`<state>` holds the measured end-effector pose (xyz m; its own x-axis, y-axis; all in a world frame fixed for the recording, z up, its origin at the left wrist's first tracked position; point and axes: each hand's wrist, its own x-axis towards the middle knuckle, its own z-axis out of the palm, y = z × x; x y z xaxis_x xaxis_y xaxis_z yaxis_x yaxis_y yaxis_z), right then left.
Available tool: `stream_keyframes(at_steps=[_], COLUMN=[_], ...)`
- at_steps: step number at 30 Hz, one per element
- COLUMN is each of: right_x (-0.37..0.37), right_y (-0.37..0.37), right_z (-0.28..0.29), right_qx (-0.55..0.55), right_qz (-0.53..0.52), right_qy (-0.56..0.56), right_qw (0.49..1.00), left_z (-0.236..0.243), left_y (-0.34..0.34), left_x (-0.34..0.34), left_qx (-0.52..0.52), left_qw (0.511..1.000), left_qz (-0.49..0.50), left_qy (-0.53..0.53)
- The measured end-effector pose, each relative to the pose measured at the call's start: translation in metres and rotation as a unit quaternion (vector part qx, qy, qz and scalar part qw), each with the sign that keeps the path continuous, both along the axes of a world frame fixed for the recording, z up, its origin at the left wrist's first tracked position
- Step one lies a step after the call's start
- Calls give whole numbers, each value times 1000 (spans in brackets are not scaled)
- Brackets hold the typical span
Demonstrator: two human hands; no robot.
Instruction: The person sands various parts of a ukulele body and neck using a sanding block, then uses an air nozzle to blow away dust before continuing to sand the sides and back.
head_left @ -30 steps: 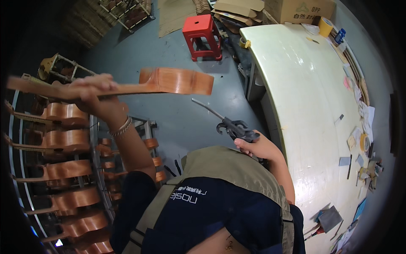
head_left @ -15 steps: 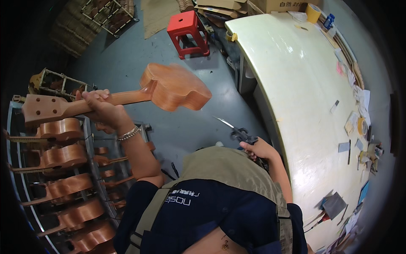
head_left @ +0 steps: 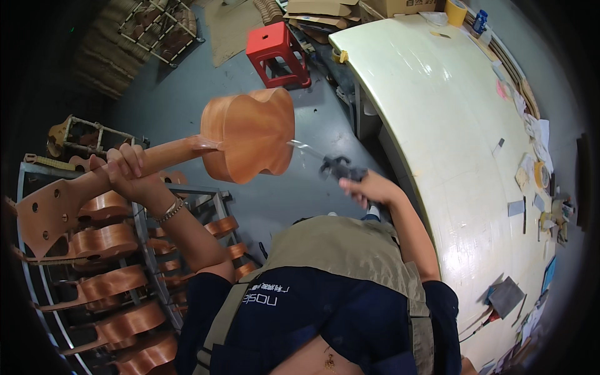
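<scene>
A bare wooden ukulele is held up in the air, its back turned toward me and its neck slanting down to the left. My left hand is wrapped around the neck close to the headstock, which has round holes and shows no tuners. In my right hand is a black air blow gun, slightly smeared by motion. Its thin metal nozzle points at the lower end of the ukulele's body. Whether the tip touches the wood I cannot tell.
Racks at the left hold several more ukuleles. A long pale worktable runs along my right, with tape, papers and a scraper-like tool on it. A red plastic stool stands ahead, near flattened cardboard.
The ukulele has shifted left and turned, showing more of its back. My right hand has moved up and left, bringing the blow gun's nozzle close to the body.
</scene>
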<state>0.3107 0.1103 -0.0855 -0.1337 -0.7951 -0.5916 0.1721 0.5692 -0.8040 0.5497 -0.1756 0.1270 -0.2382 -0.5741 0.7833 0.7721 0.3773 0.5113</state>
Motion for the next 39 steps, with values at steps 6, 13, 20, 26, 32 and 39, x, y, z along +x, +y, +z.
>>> stream_keyframes(at_steps=[6,13,20,26,32,39], right_x=[12,29,57,18,22,51], right_y=[13,10,-1,40,58,8], right_z=[-24,2,112,-24,-15,50], right_qx=[56,11,-149,95,9,-77], right_qz=[14,-12,73,15,12,25], right_qy=[283,304,159,77,-68,158], right_qw=[957,953,973,992,998,984], left_z=[2,8,-12,-12,-9,-34], left_y=[5,-8,-16,-23,-26,-9], left_x=[-1,-5,-16,12,10,-37], left_qx=[-14,91,61,55,59,129], left_qw=[999,957,973,991,994,965], left_qz=[48,276,213,118,81,145], left_qy=[-8,18,-63,-38,-43,-177])
